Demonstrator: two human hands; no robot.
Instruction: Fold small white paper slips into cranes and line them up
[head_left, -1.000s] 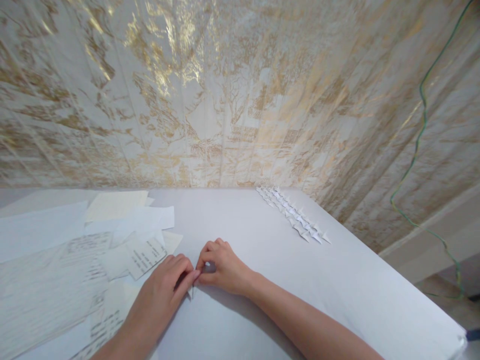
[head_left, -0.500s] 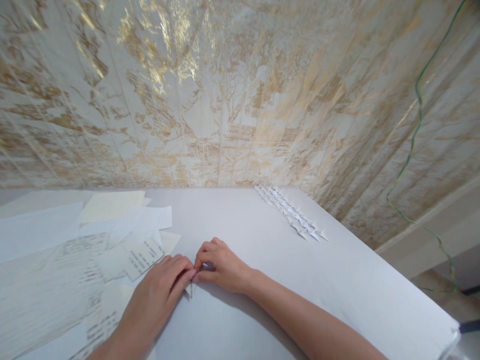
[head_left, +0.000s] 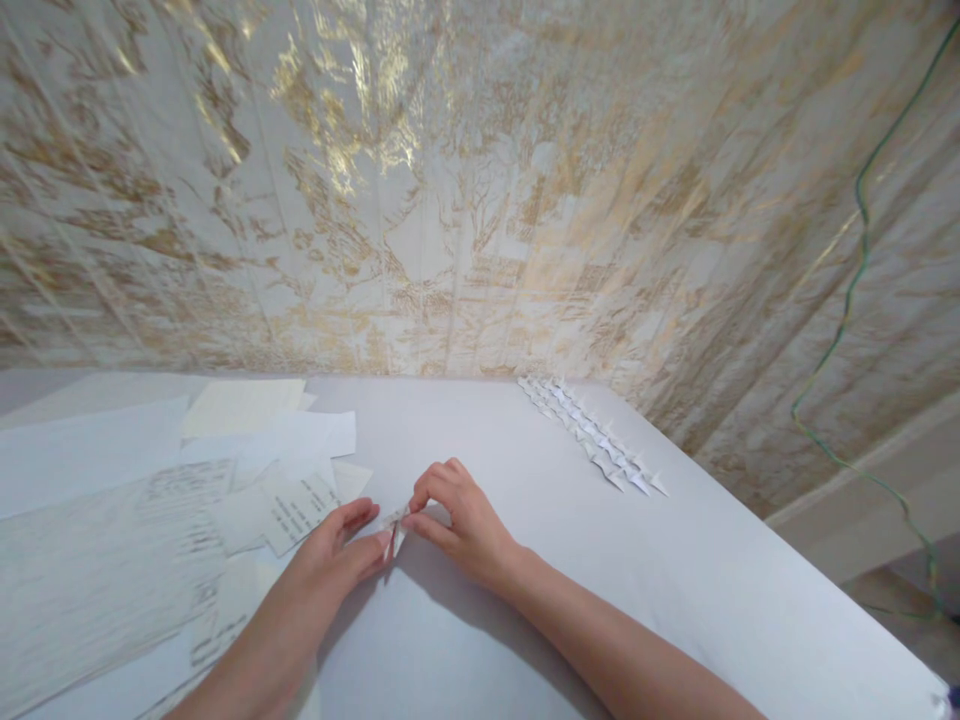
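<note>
A small folded paper piece [head_left: 400, 535], white with some printed marks and a thin dark strip along it, is just above the table between my two hands. My right hand [head_left: 461, 520] pinches its right edge with thumb and fingertips. From the left, the thumb of my left hand [head_left: 334, 555] touches the piece, while its other fingers stand apart from the thumb. What the underside of the paper looks like is hidden.
Loose papers [head_left: 90, 560], some printed, overlap across the left of the white table [head_left: 600, 610]. Rows of small folded paper figures [head_left: 592, 430] lie at the back right. Behind rises a gold-patterned wall covering [head_left: 450, 200]; a green cord [head_left: 847, 300] hangs at right.
My left fingers have spread away from the thumb, and the hands have drawn slightly apart. More of the folded paper now shows between them. The view has shifted slightly left.
</note>
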